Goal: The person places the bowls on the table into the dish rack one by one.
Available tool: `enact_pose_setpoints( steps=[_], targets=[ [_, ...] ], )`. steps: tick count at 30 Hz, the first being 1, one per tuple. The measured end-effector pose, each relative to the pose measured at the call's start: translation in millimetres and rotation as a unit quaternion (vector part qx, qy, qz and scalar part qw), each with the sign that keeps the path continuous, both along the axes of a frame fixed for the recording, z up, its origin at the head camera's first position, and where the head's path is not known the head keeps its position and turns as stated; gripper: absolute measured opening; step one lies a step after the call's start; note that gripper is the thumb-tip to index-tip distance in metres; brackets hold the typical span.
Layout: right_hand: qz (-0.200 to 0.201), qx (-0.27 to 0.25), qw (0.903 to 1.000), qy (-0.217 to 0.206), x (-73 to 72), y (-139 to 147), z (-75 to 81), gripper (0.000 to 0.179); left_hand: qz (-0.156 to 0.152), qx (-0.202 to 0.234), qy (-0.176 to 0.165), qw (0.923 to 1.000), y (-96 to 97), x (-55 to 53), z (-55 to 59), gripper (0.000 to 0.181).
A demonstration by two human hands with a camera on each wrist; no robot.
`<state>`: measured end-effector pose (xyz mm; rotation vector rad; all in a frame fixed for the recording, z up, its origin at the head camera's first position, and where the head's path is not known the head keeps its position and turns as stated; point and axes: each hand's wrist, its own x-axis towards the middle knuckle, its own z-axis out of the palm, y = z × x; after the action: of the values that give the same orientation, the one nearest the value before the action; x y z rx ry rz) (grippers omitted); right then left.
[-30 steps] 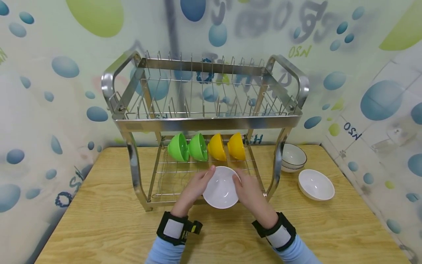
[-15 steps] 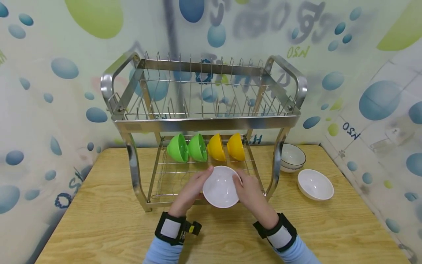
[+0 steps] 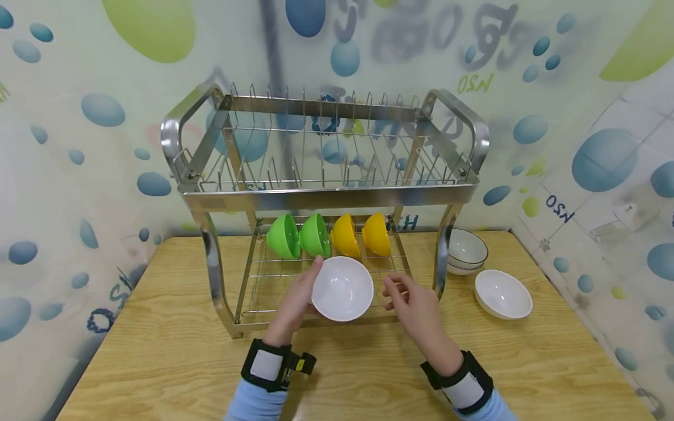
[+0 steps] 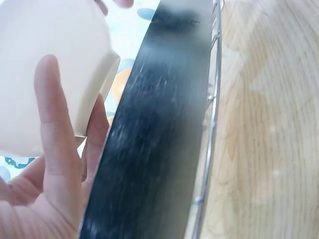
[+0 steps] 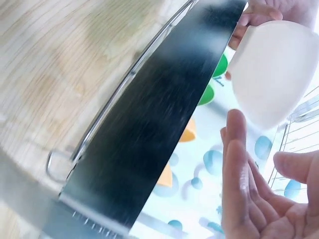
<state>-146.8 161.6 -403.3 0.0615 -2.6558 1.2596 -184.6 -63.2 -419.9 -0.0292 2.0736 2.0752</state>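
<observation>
White bowl (image 3: 342, 289) smooth, glossy; rack (image 3: 332, 199) shiny metal; tabletop (image 3: 363, 374) wood-grained.

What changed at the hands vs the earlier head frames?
Right hand let go of the held white bowl and moved right. Left hand still holds it, shifted slightly left. Unchanged: green bowls and yellow bowls on the rack, right-side bowls on the table.

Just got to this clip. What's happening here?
A person's left hand holds a round, glossy white bowl near the front of a two-tier silver metal dish rack. The right hand is apart from it, holding nothing. Two green bowls and two yellow bowls stand tipped on their sides in a row on the lower tier. Another white bowl and dark-rimmed white bowls sit right of the rack on the light wooden table.
</observation>
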Motion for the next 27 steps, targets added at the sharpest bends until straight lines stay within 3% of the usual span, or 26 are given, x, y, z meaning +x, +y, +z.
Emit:
enact_pose_setpoints(
  steps=[8, 15, 27],
  targets=[
    [-0.028, 0.045, 0.9984, 0.019, 4.6, 16.6, -1.2, 0.028, 0.029, 0.026, 0.006, 0.9992, -11.3, -1.1, 1.9, 0.071],
    [-0.046, 0.051, 0.9966, 0.045, 9.3, 30.3, -4.5, 0.021, 0.080, 0.008, 0.008, 0.9967, -19.9, -0.9, 2.3, 0.070],
    [-0.097, 0.109, 0.9864, 0.075, 15.5, 49.2, -9.8, 0.029, 0.118, 0.004, 0.006, 0.9930, -36.0, -0.4, 0.2, 0.069]
  ],
)
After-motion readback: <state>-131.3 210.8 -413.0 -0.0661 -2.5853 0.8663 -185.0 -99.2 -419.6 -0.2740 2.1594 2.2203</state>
